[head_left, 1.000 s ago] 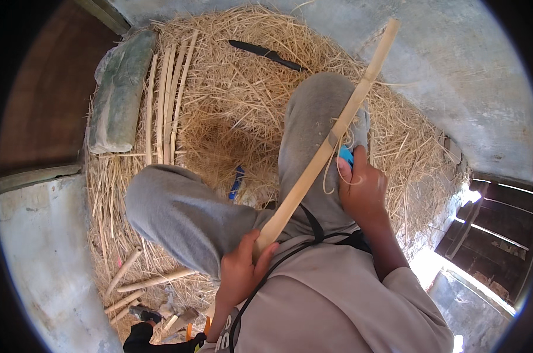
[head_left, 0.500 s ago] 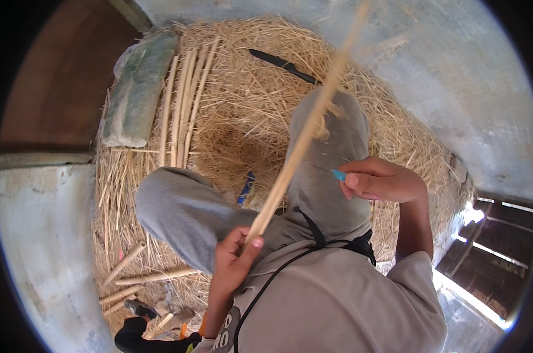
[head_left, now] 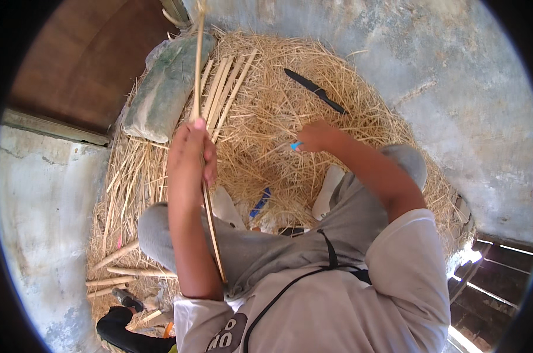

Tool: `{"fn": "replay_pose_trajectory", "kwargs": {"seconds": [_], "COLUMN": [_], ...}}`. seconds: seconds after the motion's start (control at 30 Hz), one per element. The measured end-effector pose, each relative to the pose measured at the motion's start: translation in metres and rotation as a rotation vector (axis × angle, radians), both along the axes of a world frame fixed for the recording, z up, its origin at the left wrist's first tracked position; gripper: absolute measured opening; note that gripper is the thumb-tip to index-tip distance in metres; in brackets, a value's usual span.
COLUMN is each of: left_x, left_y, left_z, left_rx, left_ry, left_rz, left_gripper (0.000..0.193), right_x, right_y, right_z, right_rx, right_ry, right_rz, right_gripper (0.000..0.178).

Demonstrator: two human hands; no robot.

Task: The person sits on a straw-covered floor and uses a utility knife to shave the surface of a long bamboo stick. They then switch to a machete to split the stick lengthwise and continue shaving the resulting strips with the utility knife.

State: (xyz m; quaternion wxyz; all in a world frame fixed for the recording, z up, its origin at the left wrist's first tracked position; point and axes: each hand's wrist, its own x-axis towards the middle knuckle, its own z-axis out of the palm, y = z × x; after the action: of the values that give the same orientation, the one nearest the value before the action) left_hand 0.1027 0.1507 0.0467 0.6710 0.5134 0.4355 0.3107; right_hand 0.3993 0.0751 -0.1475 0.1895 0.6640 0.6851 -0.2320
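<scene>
a: left hand [head_left: 189,152]?
b: a long wooden strip [head_left: 198,70] is gripped, lower end over the grey trousers [head_left: 278,254].
a: right hand [head_left: 320,136]?
b: a small blue object [head_left: 296,145] is pinched, above the straw [head_left: 263,112].

A messy floor of dry, straw-like bits [head_left: 266,70] is spreading out in front of you. On it, toward the far side, a black knife [head_left: 315,90] is lying at a slant. To your left, some long, pale strips [head_left: 220,88] are lying side by side, and a big greenish bundle [head_left: 167,97] is resting just beside them. A blue thing [head_left: 260,202] is lying near the middle. Some sticks [head_left: 118,255] are lying at your lower left.
</scene>
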Motion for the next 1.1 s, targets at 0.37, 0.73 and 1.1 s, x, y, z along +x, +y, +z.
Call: {"fn": "replay_pose_trajectory", "kwargs": {"seconds": [0.37, 0.73, 1.1], "left_x": [0.022, 0.024, 0.036], "left_y": [-0.018, -0.009, -0.014], "left_z": [-0.040, -0.040, -0.063], "left_rx": [-0.180, -0.248, -0.039], "left_ry": [0.047, -0.067, 0.119], "left_rz": [-0.150, -0.340, -0.386], "left_gripper": [0.029, 0.022, 0.015], "right_x": [0.126, 0.104, 0.107], "right_y": [0.018, 0.059, 0.015], "right_z": [-0.135, -0.028, 0.157], "right_rx": [0.606, 0.197, 0.433], "right_ry": [-0.296, 0.035, 0.446], "right_rz": [-0.676, -0.962, -0.954], "right_gripper": [0.048, 0.039, 0.021]}}
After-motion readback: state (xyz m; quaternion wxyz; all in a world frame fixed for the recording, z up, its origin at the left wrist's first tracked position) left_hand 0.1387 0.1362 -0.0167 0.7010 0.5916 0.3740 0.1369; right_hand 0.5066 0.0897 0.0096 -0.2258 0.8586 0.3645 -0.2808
